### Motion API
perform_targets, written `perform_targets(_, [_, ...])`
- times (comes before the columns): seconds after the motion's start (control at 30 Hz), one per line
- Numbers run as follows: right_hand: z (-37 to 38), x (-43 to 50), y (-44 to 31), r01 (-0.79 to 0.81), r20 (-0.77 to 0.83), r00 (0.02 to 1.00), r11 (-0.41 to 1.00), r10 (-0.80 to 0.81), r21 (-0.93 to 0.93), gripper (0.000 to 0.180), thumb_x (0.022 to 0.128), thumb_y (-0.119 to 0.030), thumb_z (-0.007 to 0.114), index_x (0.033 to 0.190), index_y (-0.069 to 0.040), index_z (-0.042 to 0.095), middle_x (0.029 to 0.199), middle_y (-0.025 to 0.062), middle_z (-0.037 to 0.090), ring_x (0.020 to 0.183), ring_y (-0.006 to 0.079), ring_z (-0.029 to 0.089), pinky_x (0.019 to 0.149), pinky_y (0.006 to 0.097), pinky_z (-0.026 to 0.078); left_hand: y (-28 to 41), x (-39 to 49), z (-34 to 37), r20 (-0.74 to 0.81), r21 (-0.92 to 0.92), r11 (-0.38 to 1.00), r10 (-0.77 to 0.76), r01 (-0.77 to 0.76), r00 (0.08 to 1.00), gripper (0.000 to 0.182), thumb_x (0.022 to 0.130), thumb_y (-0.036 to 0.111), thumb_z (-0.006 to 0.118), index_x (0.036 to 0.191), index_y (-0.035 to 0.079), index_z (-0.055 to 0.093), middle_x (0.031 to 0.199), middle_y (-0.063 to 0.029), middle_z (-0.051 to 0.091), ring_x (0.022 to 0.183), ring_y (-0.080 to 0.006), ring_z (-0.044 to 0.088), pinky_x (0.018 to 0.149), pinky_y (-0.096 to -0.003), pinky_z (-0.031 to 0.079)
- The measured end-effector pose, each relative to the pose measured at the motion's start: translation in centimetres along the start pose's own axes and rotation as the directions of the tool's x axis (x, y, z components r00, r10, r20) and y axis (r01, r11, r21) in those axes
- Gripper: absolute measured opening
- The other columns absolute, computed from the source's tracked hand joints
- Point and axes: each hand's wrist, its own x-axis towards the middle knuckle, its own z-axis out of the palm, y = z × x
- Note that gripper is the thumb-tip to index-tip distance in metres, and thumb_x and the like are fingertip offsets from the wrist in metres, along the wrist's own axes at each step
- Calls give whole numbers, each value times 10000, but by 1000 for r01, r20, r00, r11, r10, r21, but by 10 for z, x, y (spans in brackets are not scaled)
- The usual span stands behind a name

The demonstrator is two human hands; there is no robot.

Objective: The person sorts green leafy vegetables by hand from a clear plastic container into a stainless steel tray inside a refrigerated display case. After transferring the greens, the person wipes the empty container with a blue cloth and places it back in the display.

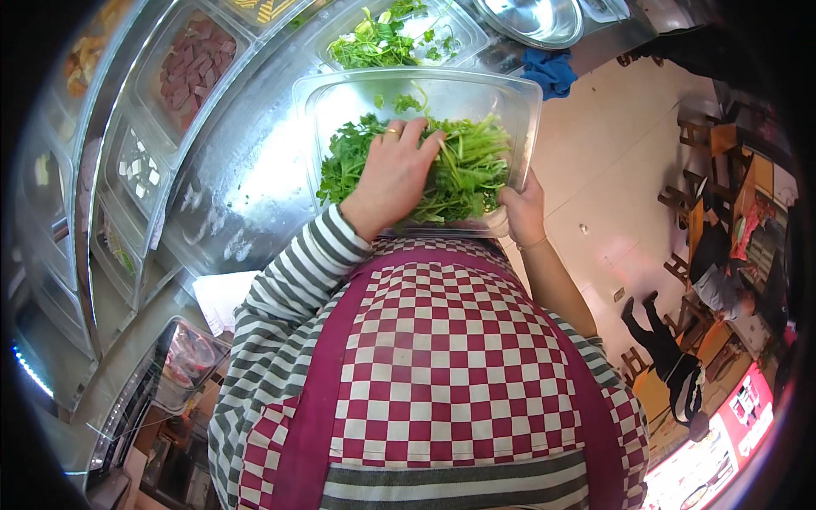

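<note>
A clear plastic container (pixel 523 105) is tilted against the front of the apron, holding a bunch of leafy green herbs (pixel 475 162), probably cilantro, with leaves at left and stems at right. My left hand (pixel 398 169), a ring on one finger, lies over the middle of the bunch with its fingers curled into it; some fingertips are hidden. At the container's right side my right hand (pixel 526 204) grips the wall, thumb inside and the other fingers largely out of sight. Just beyond, a second clear container (pixel 472 38) holds more cut herbs.
Metal counter (pixel 255 146) at left, with trays of diced pinkish food (pixel 197 67) and white cubes (pixel 137 167). A metal bowl (pixel 535 19) and blue cloth (pixel 548 71) lie at top right. Two people (pixel 676 376), (pixel 717 274) and wooden stools are across the floor at right.
</note>
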Motion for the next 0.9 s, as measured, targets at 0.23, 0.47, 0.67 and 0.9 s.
perform_targets(0.23, [6, 5, 12, -37, 26, 999, 997, 35, 72, 742, 791, 100, 545, 1518, -41, 496, 908, -10, 608, 682, 77, 514, 594, 242, 439, -8, 1, -42, -266, -21, 996, 76, -84, 961, 360, 770, -36, 649, 1106, 86, 692, 994, -84, 662, 890, -293, 633, 747, -411, 502])
perform_targets(0.47, [8, 8, 16, -62, 37, 998, 989, 57, 134, 727, 781, 104, 558, 1494, -30, 516, 941, -1, 647, 741, 74, 551, 620, 235, 466, 23, -37, -27, 98, -23, 997, 81, -79, 992, 510, 761, 60, 764, 1258, 58, 646, 1304, -146, 607, 1196, -361, 583, 957, -452, 507])
perform_targets(0.67, [8, 3, 20, -58, 45, 997, 996, 55, 74, 751, 779, 97, 561, 1519, -14, 493, 984, -4, 658, 763, 69, 559, 644, 237, 482, 21, -54, -34, 174, -66, 993, 108, -97, 979, 472, 746, 67, 792, 1199, 48, 663, 1325, -115, 623, 1244, -360, 566, 997, -449, 518])
perform_targets(0.9, [4, 2, 18, -33, 11, 999, 999, 33, 25, 782, 781, 94, 560, 1549, -16, 462, 1027, 16, 676, 787, 81, 579, 667, 243, 498, 19, -46, -75, 127, -141, 988, -41, 58, 991, 374, 704, 55, 847, 1038, 32, 680, 1120, -130, 689, 1077, -357, 628, 901, -423, 534])
